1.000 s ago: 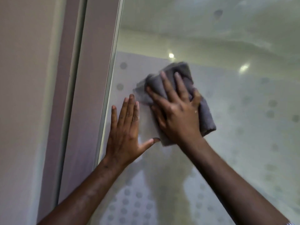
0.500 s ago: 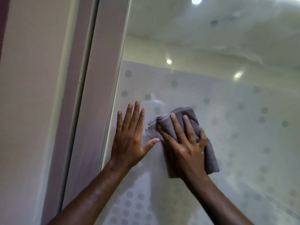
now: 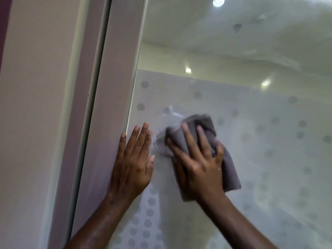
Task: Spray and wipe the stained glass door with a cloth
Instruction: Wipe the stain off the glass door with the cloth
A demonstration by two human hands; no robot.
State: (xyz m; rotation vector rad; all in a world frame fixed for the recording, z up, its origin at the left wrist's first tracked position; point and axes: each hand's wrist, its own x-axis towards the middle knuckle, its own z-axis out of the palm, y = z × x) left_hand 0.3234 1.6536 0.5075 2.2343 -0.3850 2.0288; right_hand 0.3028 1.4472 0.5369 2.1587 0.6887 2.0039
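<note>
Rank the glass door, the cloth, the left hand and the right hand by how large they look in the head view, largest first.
1. Glass door: fills most of the frame.
2-4. Cloth, left hand and right hand: all look alike in size. The right hand hides much of the cloth, so its full extent is unsure; no ranking among them.

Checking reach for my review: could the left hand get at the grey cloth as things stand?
Probably yes: the left hand lies flat on the glass door right beside the cloth, though the right hand covers most of it.

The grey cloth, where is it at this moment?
In the head view the grey cloth is pressed flat on the glass door under the right hand, just right of the left hand.
</note>
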